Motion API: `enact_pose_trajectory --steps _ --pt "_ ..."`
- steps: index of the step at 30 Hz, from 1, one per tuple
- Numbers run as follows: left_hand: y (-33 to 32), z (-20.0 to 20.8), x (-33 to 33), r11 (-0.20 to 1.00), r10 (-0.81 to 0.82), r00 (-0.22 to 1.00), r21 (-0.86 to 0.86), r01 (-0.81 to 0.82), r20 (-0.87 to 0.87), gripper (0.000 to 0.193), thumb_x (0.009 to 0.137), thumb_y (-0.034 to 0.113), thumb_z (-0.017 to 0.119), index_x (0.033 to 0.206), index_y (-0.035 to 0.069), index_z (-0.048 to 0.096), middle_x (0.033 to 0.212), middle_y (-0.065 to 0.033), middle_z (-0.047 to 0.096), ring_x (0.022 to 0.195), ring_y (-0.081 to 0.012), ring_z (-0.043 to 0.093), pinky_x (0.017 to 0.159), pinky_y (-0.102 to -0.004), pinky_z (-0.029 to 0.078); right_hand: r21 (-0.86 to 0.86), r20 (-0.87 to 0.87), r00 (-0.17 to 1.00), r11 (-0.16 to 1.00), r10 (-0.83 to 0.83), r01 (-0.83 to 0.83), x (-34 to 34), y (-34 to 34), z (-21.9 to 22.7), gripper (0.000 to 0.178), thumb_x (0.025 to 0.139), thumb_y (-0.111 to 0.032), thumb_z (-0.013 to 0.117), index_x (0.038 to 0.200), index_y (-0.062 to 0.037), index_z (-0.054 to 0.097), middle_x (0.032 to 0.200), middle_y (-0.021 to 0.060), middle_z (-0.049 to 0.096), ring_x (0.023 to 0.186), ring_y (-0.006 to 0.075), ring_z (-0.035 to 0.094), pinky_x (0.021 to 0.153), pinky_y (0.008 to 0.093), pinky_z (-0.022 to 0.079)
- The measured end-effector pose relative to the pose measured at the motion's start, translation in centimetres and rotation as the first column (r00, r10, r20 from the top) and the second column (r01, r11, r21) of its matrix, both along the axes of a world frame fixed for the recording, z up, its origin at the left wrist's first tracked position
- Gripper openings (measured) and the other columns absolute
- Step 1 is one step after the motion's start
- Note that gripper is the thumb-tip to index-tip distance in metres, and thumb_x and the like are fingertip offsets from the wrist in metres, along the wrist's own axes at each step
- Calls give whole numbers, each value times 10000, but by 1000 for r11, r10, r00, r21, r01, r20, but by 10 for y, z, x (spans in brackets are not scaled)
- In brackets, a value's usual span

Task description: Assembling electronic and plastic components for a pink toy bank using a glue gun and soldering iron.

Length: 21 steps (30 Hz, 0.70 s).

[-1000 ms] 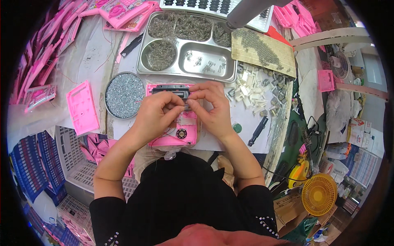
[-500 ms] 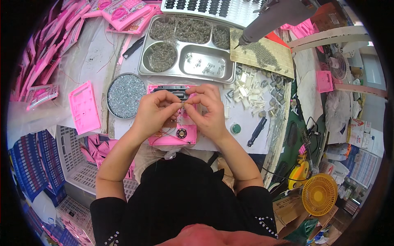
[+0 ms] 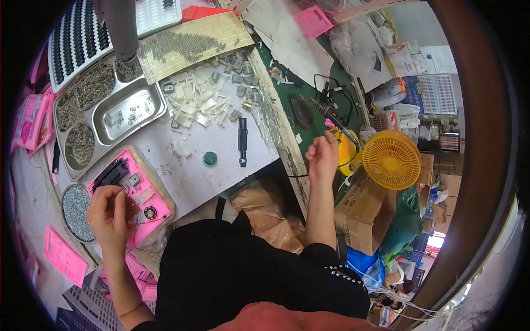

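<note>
My left hand [image 3: 109,215] is at the left edge of an opened pink plastic casing [image 3: 165,204], with thumb and forefinger tips pressed together. What they pinch, if anything, is too small to make out. Inside the casing are a black part [image 3: 110,172], a small round speaker [image 3: 150,212] and thin wires. Out to the right, my right hand [image 3: 322,157] is raised with its fingers loosely curled and nothing visible in them. It is beside the yellow base [image 3: 346,151] of a soldering iron stand, whose coiled metal holder [image 3: 319,108] rises just beyond the fingers.
A metal tray [image 3: 157,110] of small springs stands at the back left, with a dish of screws [image 3: 77,212] nearer. White plastic pieces [image 3: 199,102], a green round pot [image 3: 210,159] and a black bar [image 3: 243,142] lie on the table. A grey power screwdriver [image 3: 120,27] hangs above. A yellow fan [image 3: 392,160] stands right.
The view has swung to the right. My hands, together over the pink casing before, are now apart: the right has moved out to the soldering iron stand, while the left stays at the casing.
</note>
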<state>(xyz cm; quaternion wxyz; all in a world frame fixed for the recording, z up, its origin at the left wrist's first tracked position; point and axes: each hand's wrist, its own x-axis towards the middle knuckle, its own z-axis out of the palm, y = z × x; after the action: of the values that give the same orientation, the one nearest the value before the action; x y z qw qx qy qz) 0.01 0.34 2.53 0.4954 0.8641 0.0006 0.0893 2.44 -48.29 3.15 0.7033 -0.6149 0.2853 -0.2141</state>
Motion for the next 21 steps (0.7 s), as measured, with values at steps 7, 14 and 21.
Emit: enact_pose_trajectory --steps 7,14,21 --pt "2 5 6 970 -69 980 243 22 188 67 869 21 711 936 16 705 862 -125 682 741 -284 671 662 -361 523 -89 134 983 986 -129 142 39 -45 -5 128 974 -88 693 1064 -83 602 720 -14 544 551 52 460 445 202 346" --pt "11 8 -11 991 127 990 50 -124 -68 67 887 52 727 944 17 719 812 -113 694 696 -251 705 619 -350 536 -201 434 896 960 -91 195 -27 -46 20 106 1015 -84 544 931 -111 485 677 -24 429 569 52 379 461 216 286" --pt "11 6 -6 956 21 997 290 -44 80 82 902 85 714 949 20 729 835 -123 729 702 -291 714 632 -375 554 -239 212 877 893 432 -382 -4 143 -7 293 979 -117 633 1251 -23 577 864 77 648 710 134 602 597 241 483"
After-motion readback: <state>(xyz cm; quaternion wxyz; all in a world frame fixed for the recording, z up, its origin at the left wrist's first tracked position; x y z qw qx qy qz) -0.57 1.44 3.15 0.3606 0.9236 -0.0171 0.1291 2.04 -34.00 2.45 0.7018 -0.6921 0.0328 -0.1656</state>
